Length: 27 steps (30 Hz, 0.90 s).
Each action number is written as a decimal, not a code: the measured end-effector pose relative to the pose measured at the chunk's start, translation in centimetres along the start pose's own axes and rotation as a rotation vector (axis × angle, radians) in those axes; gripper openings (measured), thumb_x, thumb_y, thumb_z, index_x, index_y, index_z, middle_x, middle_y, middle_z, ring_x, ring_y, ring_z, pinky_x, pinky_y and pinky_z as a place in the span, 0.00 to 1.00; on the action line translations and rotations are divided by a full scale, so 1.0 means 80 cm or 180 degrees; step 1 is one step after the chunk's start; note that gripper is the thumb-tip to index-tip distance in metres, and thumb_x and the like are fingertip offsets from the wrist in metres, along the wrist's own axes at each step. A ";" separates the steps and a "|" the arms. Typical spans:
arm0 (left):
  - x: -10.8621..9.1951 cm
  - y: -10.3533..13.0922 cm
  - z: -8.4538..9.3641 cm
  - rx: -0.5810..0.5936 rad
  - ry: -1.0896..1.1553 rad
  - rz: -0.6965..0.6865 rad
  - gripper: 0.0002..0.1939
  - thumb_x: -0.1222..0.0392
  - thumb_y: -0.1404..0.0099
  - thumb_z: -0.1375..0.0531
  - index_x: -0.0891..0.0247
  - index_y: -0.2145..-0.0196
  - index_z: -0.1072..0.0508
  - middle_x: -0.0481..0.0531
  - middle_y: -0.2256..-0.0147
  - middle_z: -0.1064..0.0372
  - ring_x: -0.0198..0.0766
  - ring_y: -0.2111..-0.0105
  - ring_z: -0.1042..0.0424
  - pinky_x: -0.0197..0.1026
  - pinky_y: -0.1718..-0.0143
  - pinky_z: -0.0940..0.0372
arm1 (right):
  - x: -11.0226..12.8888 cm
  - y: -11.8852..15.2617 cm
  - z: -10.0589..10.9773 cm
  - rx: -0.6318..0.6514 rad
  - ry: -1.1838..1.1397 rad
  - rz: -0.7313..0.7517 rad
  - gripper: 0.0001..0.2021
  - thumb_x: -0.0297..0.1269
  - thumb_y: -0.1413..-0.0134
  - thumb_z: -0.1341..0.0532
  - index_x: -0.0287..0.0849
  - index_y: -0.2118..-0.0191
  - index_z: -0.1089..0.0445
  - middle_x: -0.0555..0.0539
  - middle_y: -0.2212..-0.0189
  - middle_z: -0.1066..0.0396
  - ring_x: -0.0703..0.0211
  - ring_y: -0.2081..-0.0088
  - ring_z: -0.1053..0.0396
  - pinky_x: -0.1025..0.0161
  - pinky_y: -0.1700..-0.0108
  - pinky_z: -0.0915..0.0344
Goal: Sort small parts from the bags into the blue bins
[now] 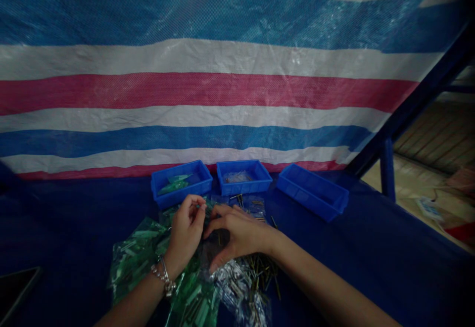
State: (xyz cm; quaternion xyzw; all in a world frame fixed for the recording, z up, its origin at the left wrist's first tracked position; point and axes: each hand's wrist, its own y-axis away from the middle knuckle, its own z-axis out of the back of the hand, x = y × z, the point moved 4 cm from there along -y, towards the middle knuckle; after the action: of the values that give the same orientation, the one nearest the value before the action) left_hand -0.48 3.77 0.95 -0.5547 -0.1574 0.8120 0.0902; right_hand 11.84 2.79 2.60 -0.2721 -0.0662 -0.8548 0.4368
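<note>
My left hand (188, 228) is closed, thumb and forefinger pinched together over the pile; what they pinch is too small to make out. Just beside it my right hand (237, 230) is open, thumb and fingers spread above a clear plastic bag (211, 245). Green packets (137, 253) in clear plastic lie under and left of my left hand. Below my right hand are shiny silvery packets (235, 280). Thin brass-coloured screw-like pieces (265, 270) lie loose beside them, partly hidden by my right wrist.
Three blue bins stand along the back: the left bin (181, 196) holds green packets, the middle bin (245, 188) small clear pieces, and the right bin (311, 193) shows nothing inside. A striped tarp (222, 89) hangs behind. A dark flat object (17, 290) lies at lower left.
</note>
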 end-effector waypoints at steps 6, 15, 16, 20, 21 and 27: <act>0.000 0.000 -0.001 0.0039 -0.0024 0.0016 0.02 0.62 0.43 0.48 0.62 0.71 0.38 0.45 0.76 0.39 0.33 0.77 0.37 0.33 0.76 0.41 | -0.002 -0.002 -0.006 0.0102 -0.0145 -0.0003 0.21 0.50 0.64 0.38 0.46 0.62 0.31 0.46 0.59 0.37 0.51 0.56 0.40 0.49 0.52 0.50; 0.000 0.001 -0.001 0.0054 -0.0054 -0.0046 0.02 0.63 0.42 0.48 0.62 0.72 0.38 0.45 0.76 0.39 0.34 0.75 0.36 0.34 0.74 0.41 | 0.005 -0.007 0.003 -0.0385 -0.0884 0.0411 0.03 0.32 0.57 0.39 0.39 0.73 0.30 0.50 0.72 0.36 0.67 0.70 0.38 0.70 0.69 0.42; 0.001 0.001 -0.001 0.0067 -0.0036 -0.0040 0.02 0.63 0.42 0.48 0.62 0.71 0.38 0.45 0.77 0.39 0.34 0.76 0.36 0.34 0.75 0.41 | 0.005 -0.007 0.004 -0.0438 -0.0974 0.0392 0.03 0.32 0.57 0.39 0.39 0.73 0.30 0.50 0.73 0.37 0.67 0.72 0.39 0.70 0.71 0.42; 0.001 0.000 -0.002 0.0166 0.0074 0.0051 0.02 0.63 0.43 0.48 0.63 0.71 0.38 0.45 0.78 0.38 0.34 0.77 0.36 0.34 0.76 0.42 | 0.003 -0.008 0.009 -0.0701 -0.1468 0.0300 0.03 0.33 0.57 0.39 0.40 0.75 0.30 0.52 0.76 0.39 0.68 0.76 0.43 0.69 0.75 0.45; 0.000 0.000 -0.002 0.0195 0.0108 0.0080 0.02 0.62 0.43 0.48 0.63 0.71 0.38 0.45 0.78 0.38 0.35 0.77 0.36 0.34 0.76 0.42 | 0.002 -0.009 0.011 -0.0792 -0.1625 0.0245 0.03 0.33 0.58 0.38 0.40 0.75 0.30 0.52 0.77 0.39 0.69 0.77 0.44 0.69 0.76 0.46; -0.013 0.001 0.000 0.0305 0.0468 0.0054 0.06 0.59 0.43 0.47 0.63 0.70 0.35 0.47 0.74 0.35 0.37 0.72 0.35 0.35 0.72 0.41 | -0.016 -0.009 0.017 -0.1450 -0.2778 -0.0355 0.08 0.39 0.58 0.38 0.39 0.76 0.34 0.54 0.82 0.40 0.71 0.81 0.46 0.70 0.79 0.48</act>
State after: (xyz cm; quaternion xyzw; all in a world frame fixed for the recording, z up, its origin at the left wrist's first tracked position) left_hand -0.11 3.33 1.85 -0.6092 -0.1066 0.7764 0.1210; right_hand 12.46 4.60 3.19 -0.6893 -0.0688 -0.6760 0.2514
